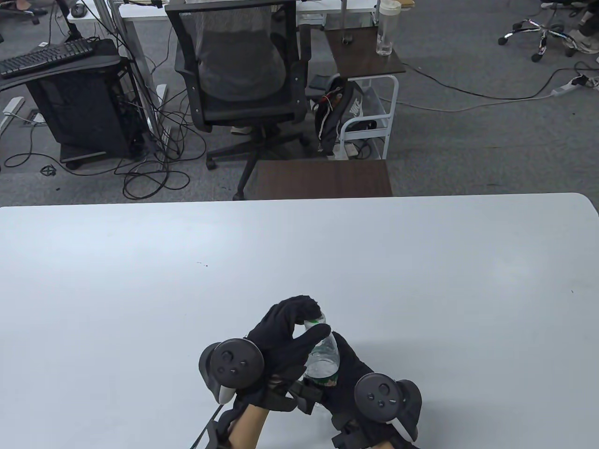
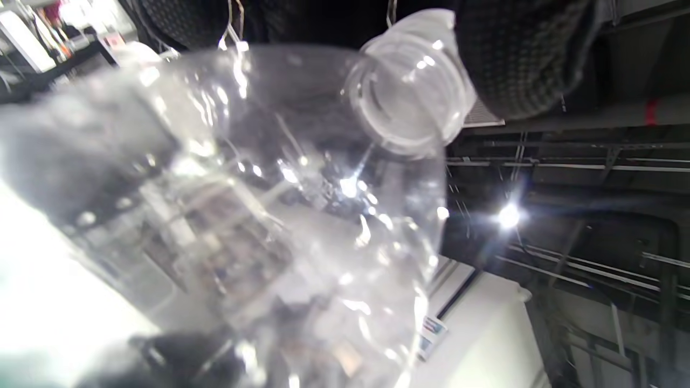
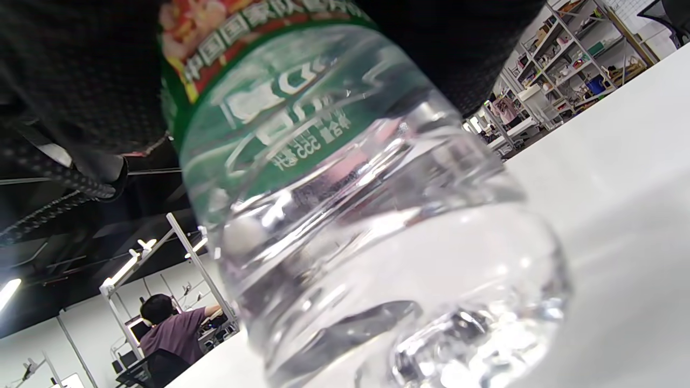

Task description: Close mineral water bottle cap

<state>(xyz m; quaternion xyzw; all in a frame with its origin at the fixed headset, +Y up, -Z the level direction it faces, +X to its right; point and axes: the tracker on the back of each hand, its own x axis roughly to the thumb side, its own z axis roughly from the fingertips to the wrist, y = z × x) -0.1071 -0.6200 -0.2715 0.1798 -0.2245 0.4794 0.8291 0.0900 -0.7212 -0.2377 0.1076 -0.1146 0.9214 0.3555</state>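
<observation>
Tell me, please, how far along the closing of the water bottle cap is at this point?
Done: the bottle is lifted and steadied, the right hand gripping its labelled body. In hand: the left hand has its fingers at the neck, and the left wrist view shows the white cap at the top under a gloved fingertip. Left: whether it is screwed tight cannot be told; tightening may remain, then setting it on the table.

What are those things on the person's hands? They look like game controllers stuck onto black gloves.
Both the left hand and the right hand wear black knit gloves. Strapped to the back of each is a round black tracker with small buttons; the left one has a pale grey tip. Black straps cross the wrists, a thin cable trails from the left wrist, and the left forearm is bare.
</observation>
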